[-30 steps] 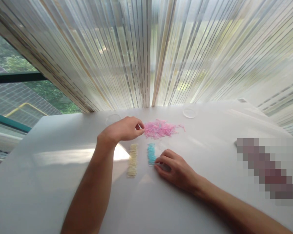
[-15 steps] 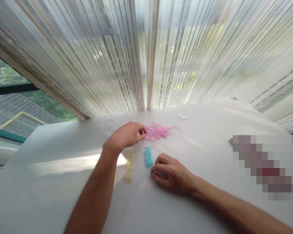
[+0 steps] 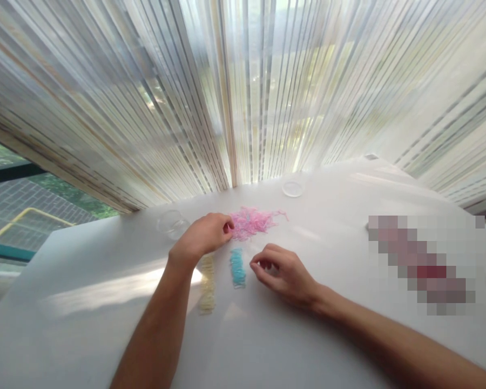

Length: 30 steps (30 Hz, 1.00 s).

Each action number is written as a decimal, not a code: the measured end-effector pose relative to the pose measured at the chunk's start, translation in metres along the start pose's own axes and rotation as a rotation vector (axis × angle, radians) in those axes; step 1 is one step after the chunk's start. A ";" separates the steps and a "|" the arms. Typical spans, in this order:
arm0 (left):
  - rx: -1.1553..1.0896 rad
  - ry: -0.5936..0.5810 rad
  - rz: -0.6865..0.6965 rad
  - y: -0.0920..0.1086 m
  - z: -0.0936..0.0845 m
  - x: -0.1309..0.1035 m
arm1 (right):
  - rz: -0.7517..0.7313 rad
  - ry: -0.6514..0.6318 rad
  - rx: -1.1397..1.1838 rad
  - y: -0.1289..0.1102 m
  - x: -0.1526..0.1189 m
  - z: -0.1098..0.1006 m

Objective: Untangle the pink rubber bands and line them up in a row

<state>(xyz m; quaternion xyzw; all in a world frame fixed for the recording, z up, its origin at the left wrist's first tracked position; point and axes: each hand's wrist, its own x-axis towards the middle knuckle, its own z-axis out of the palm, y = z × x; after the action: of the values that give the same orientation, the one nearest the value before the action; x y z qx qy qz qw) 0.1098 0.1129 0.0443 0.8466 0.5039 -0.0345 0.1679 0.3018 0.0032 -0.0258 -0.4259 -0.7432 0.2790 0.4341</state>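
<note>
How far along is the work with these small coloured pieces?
Partway, it seems. The yellow row and blue row already look lined up side by side. The left hand is at the pink heap's left edge; whether it grips a piece is unclear. The right hand is beside the blue row, no piece visible in it. The pink pieces, loosely heaped, look left to arrange.

Pixelation blurs a long, dull-reddish shape (image 3: 423, 271) at right. Whether the left hand (image 3: 228, 227) grips anything is unclear.
</note>
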 end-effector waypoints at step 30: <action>0.015 -0.013 -0.041 0.003 -0.007 -0.003 | -0.188 -0.019 -0.410 0.057 0.072 -0.002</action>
<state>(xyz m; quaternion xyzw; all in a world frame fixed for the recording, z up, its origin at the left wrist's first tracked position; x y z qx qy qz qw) 0.1102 0.1109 0.0522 0.8371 0.5199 -0.0472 0.1638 0.3068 0.0932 -0.0404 -0.4316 -0.8247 0.0845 0.3557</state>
